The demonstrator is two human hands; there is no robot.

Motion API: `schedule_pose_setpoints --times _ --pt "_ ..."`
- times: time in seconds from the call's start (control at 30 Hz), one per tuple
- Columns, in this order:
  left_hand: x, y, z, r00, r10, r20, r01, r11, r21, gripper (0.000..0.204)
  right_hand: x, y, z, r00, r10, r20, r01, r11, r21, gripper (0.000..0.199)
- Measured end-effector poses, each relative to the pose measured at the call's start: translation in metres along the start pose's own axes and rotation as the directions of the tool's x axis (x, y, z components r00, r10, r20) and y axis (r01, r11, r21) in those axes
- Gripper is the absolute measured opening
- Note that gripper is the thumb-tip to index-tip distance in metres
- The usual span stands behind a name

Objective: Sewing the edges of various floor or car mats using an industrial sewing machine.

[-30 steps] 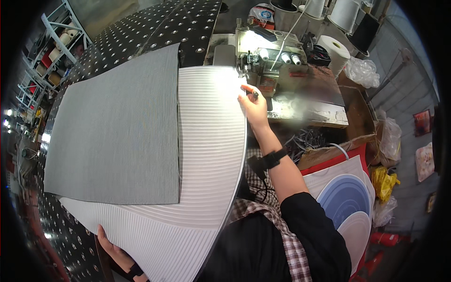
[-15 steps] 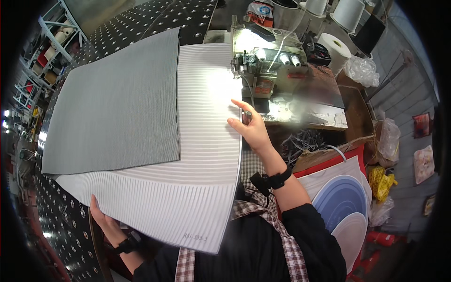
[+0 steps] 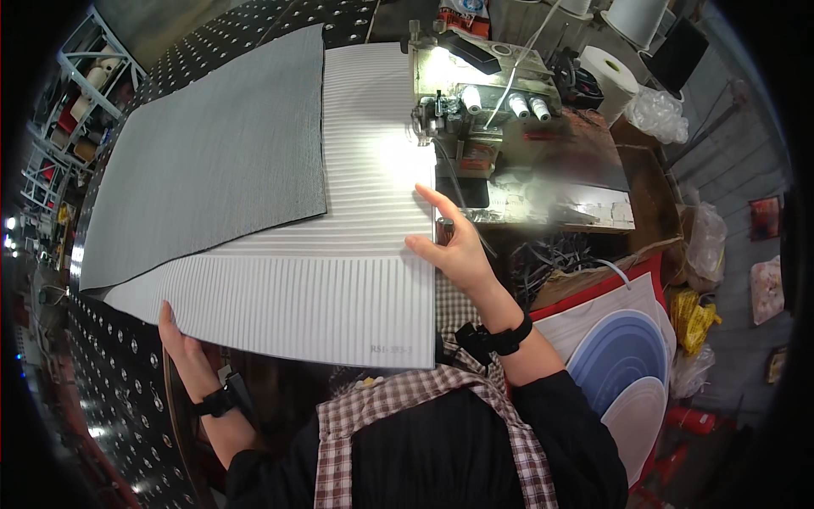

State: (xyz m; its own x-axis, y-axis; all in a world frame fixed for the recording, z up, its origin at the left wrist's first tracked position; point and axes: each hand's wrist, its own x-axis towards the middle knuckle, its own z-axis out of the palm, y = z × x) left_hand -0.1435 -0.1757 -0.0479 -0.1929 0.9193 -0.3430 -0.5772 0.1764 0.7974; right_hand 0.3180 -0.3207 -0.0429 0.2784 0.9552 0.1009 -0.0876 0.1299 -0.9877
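A large white ribbed sheet lies before me, its right edge running under the lit head of a sewing machine. A grey fabric panel rests on top of its left part. My left hand grips the sheet's near left edge, thumb on top and the other fingers mostly hidden below. At the right edge, just on my side of the machine head, my right hand has its thumb and forefinger spread apart on the sheet; its remaining fingers are largely hidden.
A black table with metal studs extends left and behind. White thread cones stand at the back right. Right of me are a cardboard box of dark scraps and a stack with blue oval pieces. A shelf rack stands far left.
The white sheet and grey panel have shifted away from me along the machine, the sheet's near edge now farther off. My left hand has moved forward with it; my right hand stays nearly in place.
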Motion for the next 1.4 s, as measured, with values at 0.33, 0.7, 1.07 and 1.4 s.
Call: schedule_pose_setpoints --times 0.33,0.7,1.07,1.4 --pt "0.084 -0.003 0.050 0.999 0.041 -0.001 -0.041 0.986 0.161 0.037 0.010 0.002 -0.004 1.000 -0.011 -0.014 0.012 0.999 0.032 0.067" --pt "0.161 -0.016 0.128 0.996 0.077 -0.044 -0.063 0.967 0.245 0.034 0.032 0.007 -0.013 0.994 0.078 -0.081 -0.066 0.987 0.147 0.052" --pt "0.202 -0.025 0.208 0.998 -0.013 -0.060 0.029 0.961 0.274 0.029 0.072 0.020 -0.009 0.972 -0.026 -0.235 -0.001 0.993 -0.116 0.036" --pt "0.232 -0.030 0.202 0.996 0.082 0.018 -0.084 0.961 0.263 0.007 0.046 -0.025 0.008 0.981 -0.182 0.069 0.195 0.898 -0.396 0.035"
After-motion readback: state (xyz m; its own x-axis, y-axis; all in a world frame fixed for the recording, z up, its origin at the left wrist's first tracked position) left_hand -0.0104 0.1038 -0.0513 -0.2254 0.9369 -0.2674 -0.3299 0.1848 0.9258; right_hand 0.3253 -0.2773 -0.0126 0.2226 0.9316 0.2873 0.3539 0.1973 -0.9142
